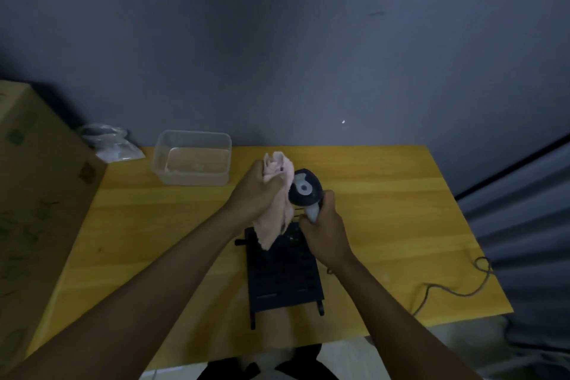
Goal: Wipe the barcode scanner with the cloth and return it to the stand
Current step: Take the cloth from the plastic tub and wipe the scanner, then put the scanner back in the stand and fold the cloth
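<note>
The barcode scanner (304, 189) is dark with a pale grey face and handle, held above the middle of the wooden table (385, 210). My right hand (324, 230) grips its handle from below. My left hand (258, 191) is closed around a pale pink cloth (276, 216), which presses against the scanner's left side and hangs down. Under both hands lies the black slotted stand (285, 274), flat on the table, its far end partly hidden by the cloth and my right hand.
A clear plastic container (192, 160) sits at the table's back left, with a crumpled plastic bag (114, 145) beside it. A large cardboard box (37, 194) stands along the left edge. A thin grey cable (453, 290) trails over the right front.
</note>
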